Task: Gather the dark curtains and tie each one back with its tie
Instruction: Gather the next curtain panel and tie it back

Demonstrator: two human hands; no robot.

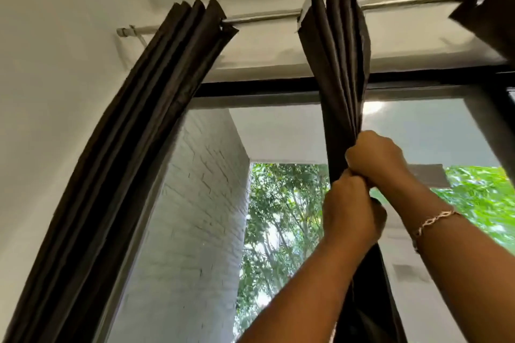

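Both grips are clenched on one bundle: my right hand (376, 159) is fisted round the gathered folds of the middle dark curtain (338, 64), and my left hand (354, 211) is clamped round the cloth directly beneath, the two fists touching. That curtain hangs from the metal curtain rod (264, 15) in front of the glass, fanned at the top and narrowing to a tight neck at my right hand. Below my left hand it drops loose out of the bottom of the view. I can see no tie, in a hand or hanging, so I judge this to be the gathering stage, with the tying yet to come. To do it well I would make one fist the anchor that holds the pleats stacked and free the other only once the bundle is firm. I would wrap the tie where the folds are already squeezed, pulling gently so the top does not jerk along the rod. The left-hand curtain (133, 147) hangs bunched near the wall, well apart; I cannot tell whether it is tied, since its lower part is cut off. A third dark panel (490, 8) shows at the top right corner. A thin bracelet (434, 221) sits on my right wrist. Beyond are the black window frame (250, 86), a white brick wall (203, 203) and green trees (278, 231). No brand, label or writing can be read.
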